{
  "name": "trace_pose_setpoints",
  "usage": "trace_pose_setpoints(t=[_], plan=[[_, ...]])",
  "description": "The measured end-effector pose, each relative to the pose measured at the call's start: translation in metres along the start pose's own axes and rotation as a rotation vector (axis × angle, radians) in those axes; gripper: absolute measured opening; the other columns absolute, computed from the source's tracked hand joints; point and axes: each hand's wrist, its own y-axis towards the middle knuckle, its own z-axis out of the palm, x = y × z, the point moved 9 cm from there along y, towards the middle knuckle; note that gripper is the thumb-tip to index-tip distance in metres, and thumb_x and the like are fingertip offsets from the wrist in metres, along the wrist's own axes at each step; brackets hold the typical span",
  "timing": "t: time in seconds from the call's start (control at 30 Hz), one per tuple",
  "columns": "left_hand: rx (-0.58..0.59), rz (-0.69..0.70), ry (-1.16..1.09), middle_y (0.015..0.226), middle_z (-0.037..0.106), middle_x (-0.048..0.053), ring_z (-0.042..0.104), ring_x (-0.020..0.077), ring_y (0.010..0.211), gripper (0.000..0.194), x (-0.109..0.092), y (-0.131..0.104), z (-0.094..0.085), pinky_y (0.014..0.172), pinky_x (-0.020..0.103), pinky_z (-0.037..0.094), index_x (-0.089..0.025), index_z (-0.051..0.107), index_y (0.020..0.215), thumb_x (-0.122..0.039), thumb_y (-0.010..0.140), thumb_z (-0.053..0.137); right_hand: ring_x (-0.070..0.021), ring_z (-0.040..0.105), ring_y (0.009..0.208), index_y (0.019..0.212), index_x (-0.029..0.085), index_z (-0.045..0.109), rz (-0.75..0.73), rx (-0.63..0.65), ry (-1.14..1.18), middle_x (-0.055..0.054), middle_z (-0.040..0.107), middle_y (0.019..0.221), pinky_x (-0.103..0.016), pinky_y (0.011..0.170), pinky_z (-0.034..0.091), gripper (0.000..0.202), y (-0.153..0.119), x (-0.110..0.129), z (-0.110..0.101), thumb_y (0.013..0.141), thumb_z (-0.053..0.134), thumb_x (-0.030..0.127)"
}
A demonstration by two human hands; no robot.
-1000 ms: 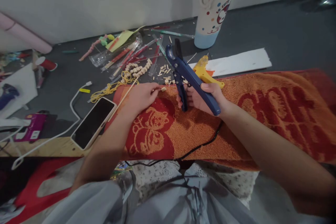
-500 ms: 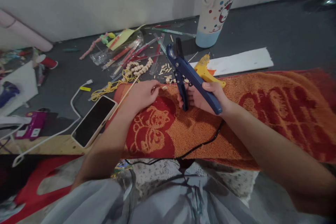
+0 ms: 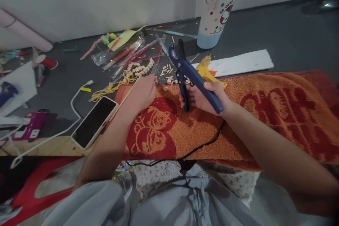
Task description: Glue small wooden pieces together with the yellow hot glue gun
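Observation:
My right hand (image 3: pixel 205 95) holds a blue cutter (image 3: pixel 197 79) by its two spread handles, the jaws pointing up and left. My left hand (image 3: pixel 144 91) rests at the far edge of the orange-red towel (image 3: pixel 196 130), its fingers curled together; what they grip, if anything, is too small to name. A thin wooden stick (image 3: pixel 124 100) runs along the left side of that hand. Small cut wooden pieces (image 3: pixel 166 70) are scattered beyond the towel, left of the cutter jaws. A strand of wooden pieces (image 3: pixel 143 69) and yellow string (image 3: pixel 108 90) lie beside my left hand.
A phone (image 3: pixel 95 122) lies left of my left forearm, near a white cable (image 3: pixel 72 104). A tall bottle (image 3: pixel 217 14) stands behind the cutter. A yellow tool (image 3: pixel 205 69) and a white strip (image 3: pixel 243 63) lie behind the towel. Plastic-wrapped sticks (image 3: pixel 127 54) are farther back.
My left hand has moved slightly left and up, and its fingers have drawn closer together. The right hand and cutter have hardly moved.

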Motion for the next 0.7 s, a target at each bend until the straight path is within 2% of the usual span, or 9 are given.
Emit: trace_pose_setpoints(t=[0.17, 0.37, 0.57, 0.63, 0.7], plan=[[-0.015, 0.109, 0.032, 0.093, 0.064, 0.011, 0.059, 0.0233, 0.092, 0.034, -0.017, -0.007, -0.008, 0.085, 0.037, 0.046, -0.015, 0.065, 0.099, -0.028, 0.096, 0.034, -0.0272, 0.063, 0.097, 0.089, 0.024, 0.057, 0.018, -0.019, -0.021, -0.009, 0.066, 0.086, -0.04, 0.076, 0.055, 0.049, 0.001, -0.001, -0.002, 0.068, 0.056, 0.068], [0.029, 0.065, 0.008, 0.094, 0.07, 0.009, 0.065, 0.0235, 0.089, 0.038, -0.022, -0.018, -0.013, 0.078, 0.034, 0.048, -0.019, 0.07, 0.109, -0.034, 0.096, 0.038, -0.0261, 0.065, 0.095, 0.091, 0.022, 0.056, 0.036, -0.01, -0.006, -0.009, 0.067, 0.087, -0.039, 0.079, 0.053, 0.051, 0.001, -0.001, 0.001, 0.07, 0.054, 0.068], [-0.011, 0.017, -0.109, 0.118, 0.071, 0.008, 0.066, 0.0213, 0.105, 0.037, -0.03, -0.023, -0.023, 0.091, 0.031, 0.047, -0.018, 0.064, 0.122, -0.026, 0.096, 0.04, -0.0286, 0.064, 0.098, 0.093, 0.021, 0.057, 0.051, -0.028, -0.018, -0.01, 0.067, 0.089, -0.043, 0.082, 0.054, 0.058, 0.002, -0.003, -0.001, 0.066, 0.055, 0.072], [0.015, -0.03, -0.134, 0.112, 0.074, 0.006, 0.067, 0.0211, 0.1, 0.034, -0.032, -0.024, -0.023, 0.087, 0.031, 0.047, -0.02, 0.067, 0.118, -0.03, 0.095, 0.045, -0.0287, 0.064, 0.099, 0.095, 0.02, 0.058, 0.052, -0.037, -0.019, -0.011, 0.067, 0.09, -0.044, 0.083, 0.054, 0.06, 0.003, -0.005, -0.003, 0.066, 0.054, 0.073], [0.082, -0.085, -0.142, 0.097, 0.076, 0.005, 0.068, 0.0214, 0.089, 0.028, -0.032, -0.025, -0.019, 0.08, 0.031, 0.047, -0.02, 0.072, 0.104, -0.034, 0.093, 0.049, -0.0284, 0.064, 0.1, 0.096, 0.02, 0.058, 0.052, -0.041, -0.02, -0.011, 0.067, 0.091, -0.044, 0.085, 0.054, 0.062, 0.003, -0.006, -0.004, 0.066, 0.054, 0.074]])
